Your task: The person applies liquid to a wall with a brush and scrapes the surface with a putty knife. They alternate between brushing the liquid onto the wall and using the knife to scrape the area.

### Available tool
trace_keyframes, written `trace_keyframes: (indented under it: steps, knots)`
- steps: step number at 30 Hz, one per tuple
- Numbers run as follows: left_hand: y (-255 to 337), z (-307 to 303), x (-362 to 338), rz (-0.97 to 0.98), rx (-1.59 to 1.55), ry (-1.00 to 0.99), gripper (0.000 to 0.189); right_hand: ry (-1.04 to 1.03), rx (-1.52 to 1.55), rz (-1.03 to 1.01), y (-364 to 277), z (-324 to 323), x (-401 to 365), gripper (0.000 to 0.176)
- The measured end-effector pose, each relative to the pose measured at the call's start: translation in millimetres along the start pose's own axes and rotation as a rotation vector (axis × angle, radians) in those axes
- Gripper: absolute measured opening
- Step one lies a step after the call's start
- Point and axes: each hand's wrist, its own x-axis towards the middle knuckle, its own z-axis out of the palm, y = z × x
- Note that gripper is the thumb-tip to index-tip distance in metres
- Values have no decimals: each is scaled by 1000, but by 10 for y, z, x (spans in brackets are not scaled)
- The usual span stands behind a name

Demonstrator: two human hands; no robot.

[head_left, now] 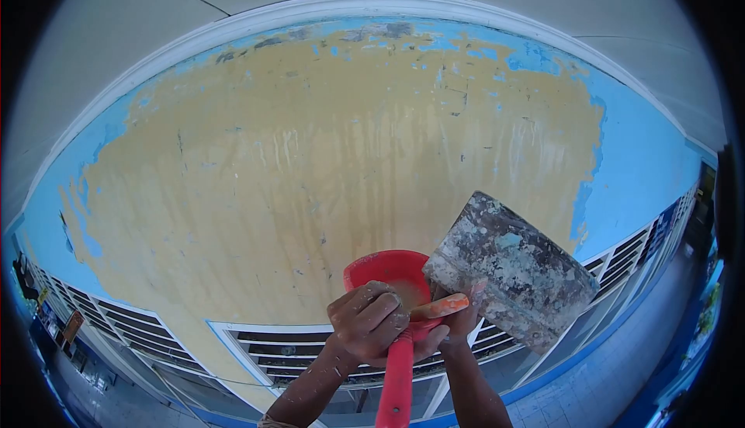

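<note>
A red plastic dipper (397, 385) is between my hands at the bottom centre, its handle pointing down toward me and a pale tan mix (411, 292) in its bowl. My left hand (369, 319), crusted with pale residue, is closed against the near left side of the bowl. Its fingertips are partly hidden. My right hand (459, 325) is closed on a wide, flat plastering trowel (516, 269) with a blotched grey, caked face, tilted to the right. Some right fingers show under the dipper's neck. A short handle with an orange tip (458, 302) lies across the bowl's right side.
Ahead stands a wall (310, 156) coated tan, with streaks and patches of light blue paint (628, 164) around the edges. White moulding (388, 0) runs below the ceiling. Louvred windows (291, 348) line the lower wall, and a tiled floor (613, 358) lies at the right.
</note>
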Motion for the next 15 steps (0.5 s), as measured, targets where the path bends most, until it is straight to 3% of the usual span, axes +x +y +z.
trace_keyframes:
  steps: [2,3,4,5,6,8,9,10,12,13,15]
  knots:
    - [55,-13,-45,-7,42,-127,37,89,15,3,-93,39,126,68]
    - [91,-21,-28,-5,40,-127,37,182,31,1,-244,24,337,64]
    - [152,-33,28,-32,0,-122,49,273,48,-2,-312,6,436,61]
    - [188,-40,54,-60,-39,-115,63,134,292,326,-156,160,251,61]
    - [190,-58,15,-61,-39,-112,63,133,291,323,-126,141,256,61]
    - [156,-139,-185,-322,-68,-10,99,182,859,580,-79,126,319,61]
    - [66,-132,-415,-549,-278,21,125,206,1147,703,-62,130,383,60]
    - [35,-81,-540,-547,-279,22,125,224,1434,823,-50,126,468,60]
    - [11,-10,-713,-987,-964,245,135,249,2012,1063,-51,105,724,60]
    - [-9,-5,-768,-960,-868,125,135,256,2303,1177,-58,94,930,60]
    - [-49,28,-795,-921,-858,175,130,236,2320,1125,-68,106,968,60]
